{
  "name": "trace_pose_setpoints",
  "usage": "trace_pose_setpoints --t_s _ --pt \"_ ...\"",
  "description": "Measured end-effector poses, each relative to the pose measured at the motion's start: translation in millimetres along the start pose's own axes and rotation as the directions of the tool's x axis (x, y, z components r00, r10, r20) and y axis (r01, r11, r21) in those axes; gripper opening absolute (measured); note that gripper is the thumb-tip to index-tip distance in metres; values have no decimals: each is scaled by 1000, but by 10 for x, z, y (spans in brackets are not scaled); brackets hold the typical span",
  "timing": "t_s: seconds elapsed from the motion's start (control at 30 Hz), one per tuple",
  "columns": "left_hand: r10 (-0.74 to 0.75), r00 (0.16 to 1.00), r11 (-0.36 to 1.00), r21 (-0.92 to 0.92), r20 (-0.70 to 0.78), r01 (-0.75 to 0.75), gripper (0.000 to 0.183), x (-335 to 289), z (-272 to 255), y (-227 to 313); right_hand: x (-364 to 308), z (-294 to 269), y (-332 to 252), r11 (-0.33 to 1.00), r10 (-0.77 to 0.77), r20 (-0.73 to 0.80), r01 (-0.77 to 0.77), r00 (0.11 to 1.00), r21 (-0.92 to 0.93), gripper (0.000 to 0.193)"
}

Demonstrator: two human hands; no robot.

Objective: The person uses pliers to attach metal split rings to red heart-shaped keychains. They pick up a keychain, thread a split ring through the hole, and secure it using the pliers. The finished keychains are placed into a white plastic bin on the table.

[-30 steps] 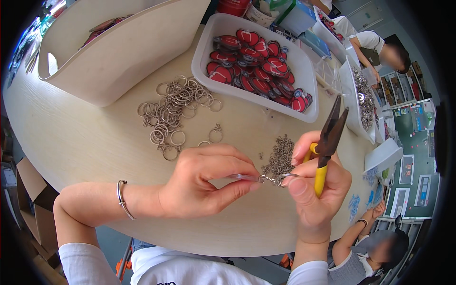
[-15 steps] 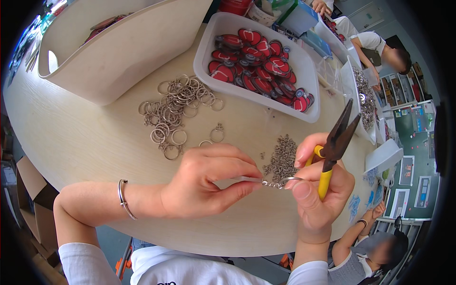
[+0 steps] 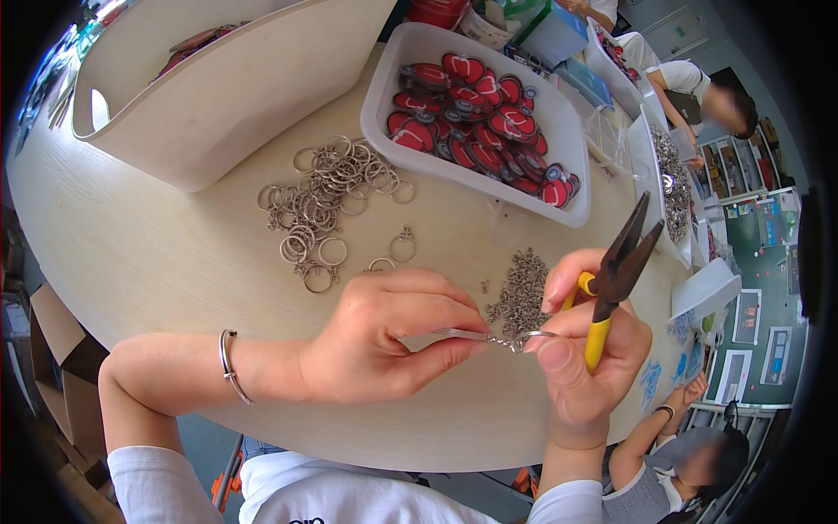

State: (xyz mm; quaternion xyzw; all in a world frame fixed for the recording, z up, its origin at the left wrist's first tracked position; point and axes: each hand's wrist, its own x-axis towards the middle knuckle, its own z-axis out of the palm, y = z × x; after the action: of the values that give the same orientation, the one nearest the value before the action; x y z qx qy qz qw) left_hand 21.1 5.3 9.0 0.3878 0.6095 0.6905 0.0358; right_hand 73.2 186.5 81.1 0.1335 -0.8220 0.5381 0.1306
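Note:
My left hand (image 3: 384, 336) pinches a thin, flat piece (image 3: 460, 333) seen edge-on between thumb and fingers; its face is hidden, so I cannot tell its kind. A short silver chain (image 3: 506, 344) runs from it to a split key ring (image 3: 539, 334), which the thumb and a finger of my right hand (image 3: 589, 367) grip. That same hand also keeps hold of yellow-handled pliers (image 3: 621, 266), whose dark jaws point up and stand apart. Just beyond the hands lies a heap of small silver chain links or connectors (image 3: 521, 293).
A pile of key rings with chains (image 3: 327, 196) lies left of centre. Behind it stand a large cream bin (image 3: 227, 105) and a white tub (image 3: 471, 188) of red flip-flop-shaped charms. At right are a tray of metal parts (image 3: 668, 175) and two people (image 3: 650, 489).
The chain between my hands looks more twisted than before. Both hands stay nearly in place, and the pliers have shifted slightly. The whole view has moved a little.

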Motion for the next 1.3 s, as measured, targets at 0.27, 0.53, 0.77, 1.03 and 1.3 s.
trace_pose_setpoints --t_s 0.27,0.53,0.77,1.03,1.3 --pt "31 999 999 13 -12 -31 17 9 -2 1 -9 -15 -8 1000 22 -12 -22 1000 -4 22" --pt "172 983 971 176 -59 -160 22 54 -102 40 -2 -31 -23 996 55 -81 -60 995 -62 24" --pt "440 894 748 520 78 -414 27 172 -353 164 42 -286 -129 852 -116 108 155 987 -499 46" --pt "501 852 628 615 150 -477 32 298 -505 302 61 -299 -157 751 -204 234 305 951 -586 39" --pt "477 857 639 592 196 -491 31 277 -508 325 64 -305 -167 732 -219 230 316 948 -604 35"
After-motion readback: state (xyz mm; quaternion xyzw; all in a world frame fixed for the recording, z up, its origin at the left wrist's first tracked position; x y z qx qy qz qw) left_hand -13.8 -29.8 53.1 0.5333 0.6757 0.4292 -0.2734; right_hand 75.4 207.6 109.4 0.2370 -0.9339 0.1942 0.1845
